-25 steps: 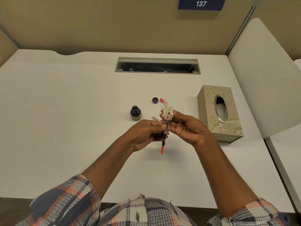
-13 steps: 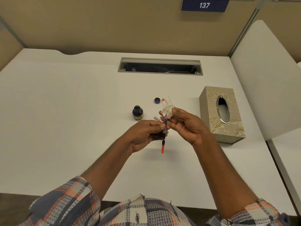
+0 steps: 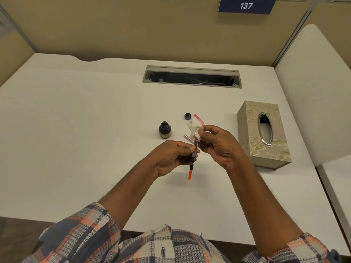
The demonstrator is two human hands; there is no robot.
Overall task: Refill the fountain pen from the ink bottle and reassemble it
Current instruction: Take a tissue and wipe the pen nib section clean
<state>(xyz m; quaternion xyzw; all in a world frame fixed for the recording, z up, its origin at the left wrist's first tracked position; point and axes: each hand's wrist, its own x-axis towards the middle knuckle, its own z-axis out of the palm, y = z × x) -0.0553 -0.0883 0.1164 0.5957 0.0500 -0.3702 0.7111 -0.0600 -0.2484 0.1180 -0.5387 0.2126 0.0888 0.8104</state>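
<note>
— Where's the pen [image 3: 193,158]?
— Held above the counter [image 3: 76,130], near upright, orange end down. The left grip [image 3: 171,158] pinches its dark middle; the right grip [image 3: 218,147] pinches a white tissue [image 3: 193,130] wrapped about its top end.
— And the ink bottle [image 3: 164,130]?
— Open, standing on the counter at eleven o'clock from the grips; its cap [image 3: 187,116] lies at twelve o'clock, a tissue box [image 3: 264,133] at three o'clock
</note>
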